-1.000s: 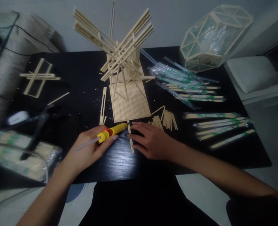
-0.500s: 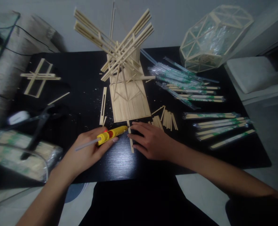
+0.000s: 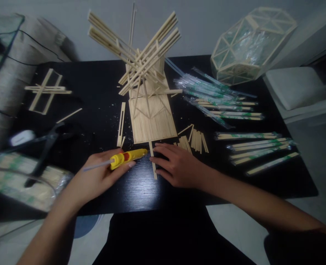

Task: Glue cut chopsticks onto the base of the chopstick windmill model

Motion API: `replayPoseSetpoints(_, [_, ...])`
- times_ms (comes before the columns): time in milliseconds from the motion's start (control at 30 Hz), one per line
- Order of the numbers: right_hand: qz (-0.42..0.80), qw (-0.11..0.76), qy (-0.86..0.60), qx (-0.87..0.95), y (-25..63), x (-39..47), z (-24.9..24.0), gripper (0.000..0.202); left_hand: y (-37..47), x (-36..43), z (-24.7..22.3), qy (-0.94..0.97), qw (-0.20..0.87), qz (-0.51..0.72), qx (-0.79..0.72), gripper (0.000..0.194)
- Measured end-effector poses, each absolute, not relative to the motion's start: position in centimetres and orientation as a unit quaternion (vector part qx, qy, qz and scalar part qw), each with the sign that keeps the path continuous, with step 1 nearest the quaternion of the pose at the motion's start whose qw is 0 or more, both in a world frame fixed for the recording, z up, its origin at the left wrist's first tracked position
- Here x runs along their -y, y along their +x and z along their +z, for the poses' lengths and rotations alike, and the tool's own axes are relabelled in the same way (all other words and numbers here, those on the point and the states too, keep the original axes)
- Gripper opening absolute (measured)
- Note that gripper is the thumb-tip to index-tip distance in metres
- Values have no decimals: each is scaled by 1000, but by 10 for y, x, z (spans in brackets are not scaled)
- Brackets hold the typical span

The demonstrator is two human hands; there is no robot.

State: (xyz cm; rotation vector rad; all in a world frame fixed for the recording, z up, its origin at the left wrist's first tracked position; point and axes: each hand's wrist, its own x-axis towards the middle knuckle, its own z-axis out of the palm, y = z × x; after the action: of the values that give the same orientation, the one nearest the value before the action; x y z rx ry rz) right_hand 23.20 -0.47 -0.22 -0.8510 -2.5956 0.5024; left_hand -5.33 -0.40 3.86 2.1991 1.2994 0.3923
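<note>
A yellow glue gun [image 3: 126,157] with a glue stick out of its back is gripped in my left hand [image 3: 100,175], its nozzle pointing right. My right hand [image 3: 179,165] lies on the table with its fingers spread, the fingertips touching a thin pair of wooden sticks [image 3: 153,162]. The top of these sticks meets the front edge of a flat stick panel [image 3: 154,125]. On that panel's far part stands a windmill-like model with crossed stick blades [image 3: 140,66]. Short cut sticks [image 3: 197,140] lie just beyond my right hand.
Wrapped chopsticks [image 3: 262,147] and plastic sleeves [image 3: 207,88] lie on the right of the black table [image 3: 96,125]. A polyhedral stick frame [image 3: 251,44] stands at the back right. Crossed sticks [image 3: 45,90], black pliers-like tool [image 3: 48,147] and a packed bundle [image 3: 27,180] are left.
My left hand has drawn the glue gun slightly left, so its nozzle is farther from the stick pair. My right hand has hardly moved.
</note>
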Motion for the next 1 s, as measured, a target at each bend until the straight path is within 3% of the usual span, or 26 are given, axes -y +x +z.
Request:
replayPoseSetpoints(233, [169, 188, -296, 921, 232, 5, -2, 32, -84, -3, 44, 750, 142, 186, -619, 27])
replayPoseSetpoints(367, [175, 183, -299, 920, 232, 4, -3, 31, -102, -15, 39, 748, 50, 112, -653, 22])
replayPoseSetpoints(533, [181, 194, -295, 918, 232, 4, -5, 32, -110, -30, 22, 708, 48, 23, -704, 38])
replayPoseSetpoints(767, [180, 200, -297, 916, 232, 4, -5, 31, -102, -29, 26, 694, 44, 14, -718, 50])
replayPoseSetpoints(900, [179, 204, -296, 916, 232, 5, -5, 31, -72, -6, 31, 759, 17, 139, -636, 33])
replayPoseSetpoints(1000, [181, 203, -297, 915, 232, 5, -6, 32, -40, 12, 27, 852, 92, 187, -481, 21])
